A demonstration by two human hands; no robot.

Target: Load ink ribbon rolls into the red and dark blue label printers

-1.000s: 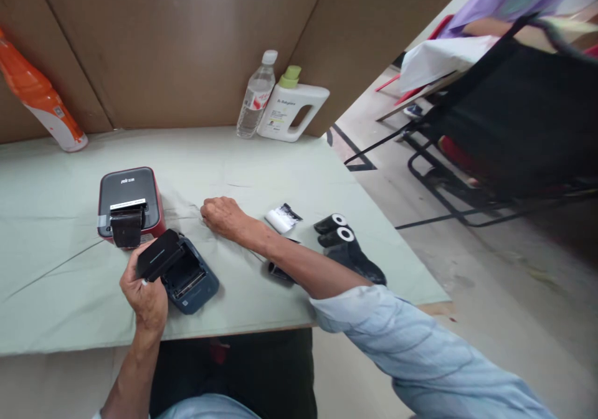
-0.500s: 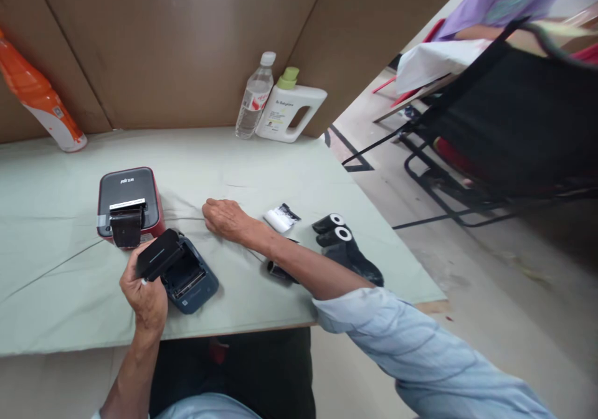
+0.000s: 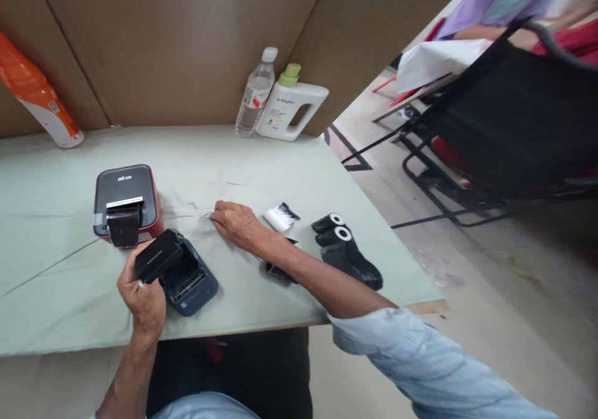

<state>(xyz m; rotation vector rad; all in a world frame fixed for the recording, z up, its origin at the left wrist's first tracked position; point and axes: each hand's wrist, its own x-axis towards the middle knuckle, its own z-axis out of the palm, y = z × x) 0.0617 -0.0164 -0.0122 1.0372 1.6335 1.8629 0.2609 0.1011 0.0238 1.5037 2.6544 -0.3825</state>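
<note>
My left hand grips the raised black lid of a small dark blue label printer that lies open on the green table cover. Its inner bay shows empty. My right hand rests knuckles-up on the cover just right of the printer, fingers curled and pressed to the cloth; whether it holds anything is hidden. A red and black printer stands behind the blue one, a black flap hanging from its front.
A white roll with torn black wrap and two black-wrapped rolls lie right of my forearm. A water bottle and white jug stand by the brown partition. An orange bottle leans far left. A black folding chair stands beyond the table.
My right hand has slid a little to the right and toward me across the cover. My left hand keeps its hold on the printer lid.
</note>
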